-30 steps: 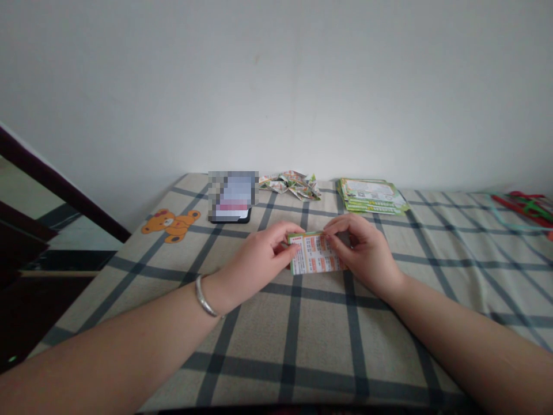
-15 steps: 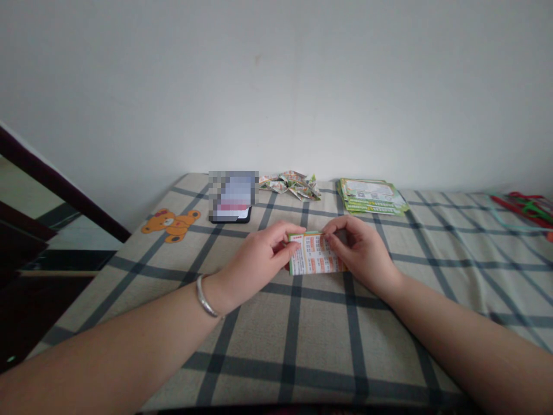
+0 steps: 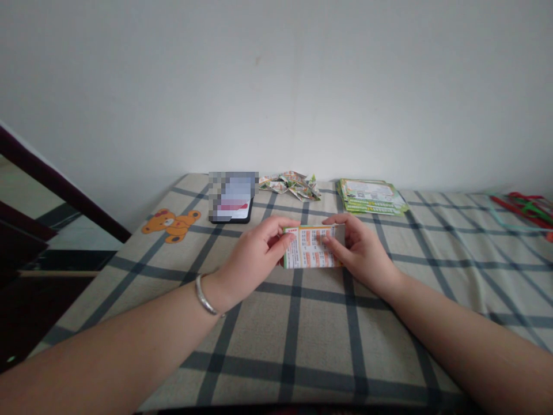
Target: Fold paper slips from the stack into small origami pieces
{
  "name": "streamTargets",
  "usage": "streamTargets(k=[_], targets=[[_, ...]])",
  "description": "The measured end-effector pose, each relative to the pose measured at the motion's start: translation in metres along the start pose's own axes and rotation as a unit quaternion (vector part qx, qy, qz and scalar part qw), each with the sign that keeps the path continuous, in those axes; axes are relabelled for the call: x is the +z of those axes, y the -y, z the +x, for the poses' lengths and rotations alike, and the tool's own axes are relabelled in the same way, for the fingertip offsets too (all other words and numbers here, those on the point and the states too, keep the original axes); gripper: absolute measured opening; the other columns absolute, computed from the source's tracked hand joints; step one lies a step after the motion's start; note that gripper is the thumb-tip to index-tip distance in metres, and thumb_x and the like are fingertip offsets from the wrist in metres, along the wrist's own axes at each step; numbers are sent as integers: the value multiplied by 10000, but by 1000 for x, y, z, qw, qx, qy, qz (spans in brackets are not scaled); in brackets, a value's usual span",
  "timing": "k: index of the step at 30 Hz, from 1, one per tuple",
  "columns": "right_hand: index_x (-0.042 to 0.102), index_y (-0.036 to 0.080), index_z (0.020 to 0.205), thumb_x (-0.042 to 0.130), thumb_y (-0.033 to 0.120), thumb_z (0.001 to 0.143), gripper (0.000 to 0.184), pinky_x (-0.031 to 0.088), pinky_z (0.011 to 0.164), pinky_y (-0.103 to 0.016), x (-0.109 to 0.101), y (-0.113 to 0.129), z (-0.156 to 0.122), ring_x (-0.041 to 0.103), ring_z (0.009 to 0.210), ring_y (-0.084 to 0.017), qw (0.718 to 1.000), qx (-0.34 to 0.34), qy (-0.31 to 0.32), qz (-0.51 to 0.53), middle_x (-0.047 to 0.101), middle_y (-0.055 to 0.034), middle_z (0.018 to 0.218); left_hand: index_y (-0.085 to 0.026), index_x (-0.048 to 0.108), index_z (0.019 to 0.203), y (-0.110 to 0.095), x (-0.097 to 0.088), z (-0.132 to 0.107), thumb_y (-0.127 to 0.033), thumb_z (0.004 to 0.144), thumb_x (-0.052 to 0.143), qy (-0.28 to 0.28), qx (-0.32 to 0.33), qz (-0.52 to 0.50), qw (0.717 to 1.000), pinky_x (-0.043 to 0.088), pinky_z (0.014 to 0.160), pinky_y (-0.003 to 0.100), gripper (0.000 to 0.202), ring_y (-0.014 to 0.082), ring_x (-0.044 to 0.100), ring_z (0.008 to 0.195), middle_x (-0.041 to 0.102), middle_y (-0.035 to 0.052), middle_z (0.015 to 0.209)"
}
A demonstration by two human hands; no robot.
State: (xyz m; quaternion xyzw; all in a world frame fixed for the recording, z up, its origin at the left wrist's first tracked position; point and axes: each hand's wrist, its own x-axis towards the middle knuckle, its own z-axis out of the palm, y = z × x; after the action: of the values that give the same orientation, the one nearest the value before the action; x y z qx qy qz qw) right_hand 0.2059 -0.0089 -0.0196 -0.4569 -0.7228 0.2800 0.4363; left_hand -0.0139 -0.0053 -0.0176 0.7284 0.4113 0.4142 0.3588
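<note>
A small flat printed packet (image 3: 309, 251), white with orange blocks of text and a green left edge, is held up between my two hands above the tablecloth. My left hand (image 3: 263, 245) pinches its left end, thumb in front and fingers behind. At the right end, my right hand (image 3: 360, 248) has its thumb on the printed face and its index finger over the top edge. A pale grey strip shows between that thumb and finger. My other right fingers are partly hidden behind the packet.
Toward the wall lie a phone (image 3: 235, 199), a heap of small twisted printed pieces (image 3: 294, 184) and a stack of green flat packets (image 3: 371, 196). A bear cutout (image 3: 170, 225) is at left. Red and green items (image 3: 527, 207) lie far right on the checked cloth (image 3: 259, 346).
The packet has risen slightly and shifted a little left. My right thumb and index finger have spread apart at its right end, where a pale grey strip now shows.
</note>
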Motion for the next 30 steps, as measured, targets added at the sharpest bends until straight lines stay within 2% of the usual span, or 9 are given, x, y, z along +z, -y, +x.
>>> streamTargets(k=[7,15,21,27,30], targets=[[556,242,1059,604,350,869,224,358,387,-215,4,-2,-3,433,454,-93,996,54,-13,70,473,60,612,-197,575,1080,-7,0,-1,-298,914,537,7,-7,-43,999,485,476,160,199,94,623,618,665,8,813],[588,233,1001,593,302,867,150,374,430,-231,3,5,-3,451,517,-110,999,5,-48,23,511,28,651,-192,524,1092,-14,3,-3,-281,891,557,24,-58,-118,991,524,419,169,222,93,612,562,681,14,847],[514,239,946,602,307,860,140,270,380,-215,3,8,-5,339,442,-85,998,-3,-69,8,364,84,569,-195,524,1098,-11,4,-2,-296,889,551,13,-62,-113,992,504,391,144,234,88,607,541,671,13,813],[479,241,968,606,250,847,176,266,402,-209,1,10,-4,332,455,-77,996,-41,-71,-42,336,99,573,-193,529,1100,-12,3,-1,-296,883,551,7,-62,-104,993,495,379,143,240,91,598,537,654,7,788],[486,241,968,604,265,853,166,251,382,-204,1,10,-3,319,437,-72,998,-21,-51,-14,316,101,577,-193,532,1109,-12,2,-1,-274,888,539,3,-57,-99,994,484,375,135,235,86,592,540,658,13,816]])
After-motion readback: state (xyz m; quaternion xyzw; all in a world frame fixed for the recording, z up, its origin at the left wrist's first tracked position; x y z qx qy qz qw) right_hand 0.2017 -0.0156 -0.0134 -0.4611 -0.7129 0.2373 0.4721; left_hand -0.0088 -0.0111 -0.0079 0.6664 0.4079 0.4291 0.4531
